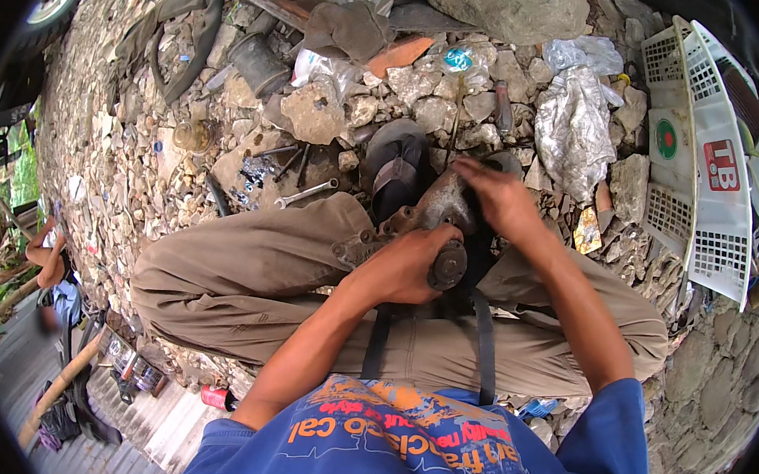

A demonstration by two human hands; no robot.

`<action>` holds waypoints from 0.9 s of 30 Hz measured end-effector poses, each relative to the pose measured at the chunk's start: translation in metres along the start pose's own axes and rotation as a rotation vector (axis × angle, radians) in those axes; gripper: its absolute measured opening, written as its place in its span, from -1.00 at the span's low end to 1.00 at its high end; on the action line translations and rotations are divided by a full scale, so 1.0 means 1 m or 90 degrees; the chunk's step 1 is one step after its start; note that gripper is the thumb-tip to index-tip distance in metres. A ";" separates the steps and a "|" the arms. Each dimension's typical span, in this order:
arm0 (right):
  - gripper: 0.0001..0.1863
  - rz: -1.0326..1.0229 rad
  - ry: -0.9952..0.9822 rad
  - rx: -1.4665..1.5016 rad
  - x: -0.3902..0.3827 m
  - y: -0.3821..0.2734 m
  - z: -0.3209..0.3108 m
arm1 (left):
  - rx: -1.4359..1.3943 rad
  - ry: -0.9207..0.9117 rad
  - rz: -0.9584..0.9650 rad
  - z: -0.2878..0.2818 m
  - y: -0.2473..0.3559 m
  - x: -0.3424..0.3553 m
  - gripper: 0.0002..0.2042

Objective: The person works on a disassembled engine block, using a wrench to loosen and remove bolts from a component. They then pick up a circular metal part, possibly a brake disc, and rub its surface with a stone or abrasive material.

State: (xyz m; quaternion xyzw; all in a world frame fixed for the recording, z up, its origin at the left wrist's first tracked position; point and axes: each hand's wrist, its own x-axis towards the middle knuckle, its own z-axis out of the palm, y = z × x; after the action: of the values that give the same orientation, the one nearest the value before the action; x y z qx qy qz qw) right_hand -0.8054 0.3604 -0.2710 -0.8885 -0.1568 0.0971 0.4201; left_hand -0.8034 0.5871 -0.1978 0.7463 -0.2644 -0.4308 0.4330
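My left hand [406, 268] is closed around a greasy cast-metal part [444, 205], between my bent knees. The part has a round dark end [448, 266] poking out beside my thumb and flanged lugs [356, 249] toward my left knee. Over its far right side is my right hand [503, 198], fingers stretched out; the thumb side is hidden. A thin rod [457, 118] stands or lies just beyond those fingertips; whether they touch it I cannot tell. Behind the part is my sandalled left foot [396, 163].
Stony ground holds a combination wrench [307, 193], dark metal pieces [292, 163], a screwdriver [503, 109] and a metal cylinder [259, 65]. A crumpled silvery bag [576, 119] and white plastic crates [702, 155] lie to the right. Another person [52, 260] is at far left.
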 end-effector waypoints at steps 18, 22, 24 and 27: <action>-0.57 0.093 0.060 -0.078 -0.002 0.008 -0.026 | 0.084 0.186 0.142 0.022 -0.035 -0.001 -0.62; -0.57 0.010 0.103 -0.187 0.002 -0.019 -0.036 | 0.064 0.241 0.195 0.025 -0.030 -0.012 -0.65; -0.57 0.008 0.116 -0.251 0.004 -0.017 -0.047 | 0.072 0.257 0.200 0.028 -0.027 -0.020 -0.65; -0.58 0.089 0.105 -0.361 0.004 -0.028 -0.071 | 0.070 0.306 0.202 0.033 0.000 -0.051 -0.50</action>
State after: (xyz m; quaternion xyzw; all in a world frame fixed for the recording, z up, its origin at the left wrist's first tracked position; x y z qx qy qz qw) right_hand -0.7856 0.3277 -0.2047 -0.9838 -0.0818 0.0057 0.1591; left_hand -0.8570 0.6119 -0.1849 0.7987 -0.2904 -0.1535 0.5042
